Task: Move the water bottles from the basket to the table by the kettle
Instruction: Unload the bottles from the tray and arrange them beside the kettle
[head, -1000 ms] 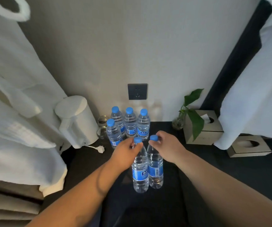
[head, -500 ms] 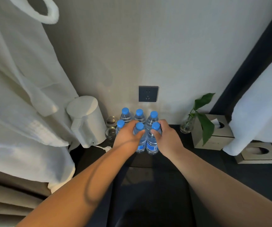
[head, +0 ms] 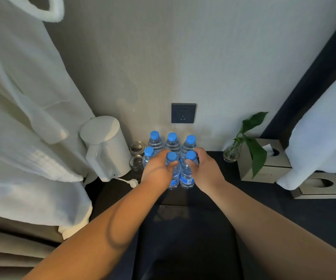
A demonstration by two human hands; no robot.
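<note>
Several clear water bottles with blue caps stand in two rows on the dark table (head: 213, 190), right of the white kettle (head: 106, 146). My left hand (head: 158, 168) is wrapped around the front middle bottle (head: 172, 172). My right hand (head: 205, 168) grips the front right bottle (head: 187, 174). Both bottles stand upright and touch each other, with their bases on the table. Three bottles (head: 172, 141) line the wall behind them, and a fourth (head: 148, 155) stands front left. No basket is in view.
Two small glasses (head: 136, 156) sit between kettle and bottles. The kettle's cord and plug (head: 131, 181) lie in front. A socket (head: 183, 113) is on the wall. A plant in a vase (head: 232, 153), two tissue boxes (head: 264, 160) and hanging white robes (head: 21, 118) flank the table.
Both hands carried their bottles forward from mid-air over the table front and set them down in the front row, close behind the others.
</note>
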